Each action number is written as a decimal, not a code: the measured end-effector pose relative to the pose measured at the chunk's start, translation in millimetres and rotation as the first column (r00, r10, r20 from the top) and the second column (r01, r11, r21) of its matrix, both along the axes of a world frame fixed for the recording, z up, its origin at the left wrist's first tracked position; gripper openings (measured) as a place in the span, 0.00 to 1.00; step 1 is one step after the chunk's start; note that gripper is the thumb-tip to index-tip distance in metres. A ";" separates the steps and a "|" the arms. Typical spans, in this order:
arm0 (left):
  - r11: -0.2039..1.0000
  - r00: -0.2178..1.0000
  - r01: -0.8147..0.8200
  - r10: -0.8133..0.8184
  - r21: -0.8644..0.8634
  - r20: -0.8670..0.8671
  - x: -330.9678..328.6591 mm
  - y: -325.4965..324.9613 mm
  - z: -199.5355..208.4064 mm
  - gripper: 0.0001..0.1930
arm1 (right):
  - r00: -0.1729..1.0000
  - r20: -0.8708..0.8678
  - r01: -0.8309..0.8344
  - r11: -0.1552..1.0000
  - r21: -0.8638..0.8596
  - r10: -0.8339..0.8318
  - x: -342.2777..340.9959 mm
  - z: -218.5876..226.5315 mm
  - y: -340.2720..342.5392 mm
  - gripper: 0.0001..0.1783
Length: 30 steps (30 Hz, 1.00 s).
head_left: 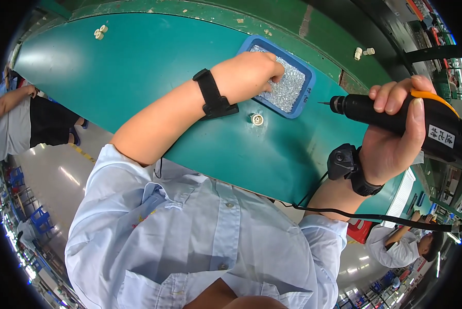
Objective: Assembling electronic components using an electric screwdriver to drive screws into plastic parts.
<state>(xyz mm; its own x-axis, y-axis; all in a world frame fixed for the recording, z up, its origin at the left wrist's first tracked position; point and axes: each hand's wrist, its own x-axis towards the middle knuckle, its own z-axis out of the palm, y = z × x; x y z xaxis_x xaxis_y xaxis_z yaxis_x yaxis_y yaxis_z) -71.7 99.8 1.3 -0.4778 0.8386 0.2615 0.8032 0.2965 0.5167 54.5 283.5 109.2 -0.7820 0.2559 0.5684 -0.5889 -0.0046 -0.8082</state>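
My left hand (249,74) reaches over a blue plastic tray (306,92) filled with many tiny silvery metal pieces (291,85), probably screws. Its fingers are bent and pinched together at the pieces; whatever is between the fingertips is hidden. My right hand (398,121) is wrapped around a black electric screwdriver (362,108) with an orange strip, held above the right side of the table. The thin bit points left toward the tray. Just below the tray, a small cream-coloured round fitting (257,119) stands on the green tabletop (153,67), touched by neither hand.
Small cream parts lie at the table's far left (101,32), and more cream parts (364,52) rest on the green ledge at the far right. A black cable (380,216) crosses by my right forearm. One person (17,121) is at left, another (395,244) at lower right.
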 end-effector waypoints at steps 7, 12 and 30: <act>0.991 0.993 -0.062 0.049 0.119 0.109 -4.6 3.1 6.4 0.05 | 1.000 -0.009 0.026 1.000 -0.003 -0.026 -2.0 2.5 -0.8 0.17; 0.994 0.988 -0.071 0.058 0.089 0.140 -5.5 -0.9 7.3 0.05 | 0.999 -0.031 0.043 0.999 -0.013 -0.044 -6.1 1.0 -9.5 0.16; 0.978 0.978 -0.082 0.043 0.191 0.204 -8.5 -14.5 14.5 0.06 | 0.998 0.068 0.021 0.989 -0.146 -0.011 -10.8 -0.3 -35.1 0.15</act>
<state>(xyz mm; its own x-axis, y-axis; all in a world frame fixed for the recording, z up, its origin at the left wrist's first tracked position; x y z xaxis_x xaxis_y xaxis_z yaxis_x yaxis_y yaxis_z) -80.2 85.2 15.8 -0.5863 0.7469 0.3138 0.6626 0.2192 0.7162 43.6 248.4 108.8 -0.8120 0.3453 0.4705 -0.5346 -0.1166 -0.8370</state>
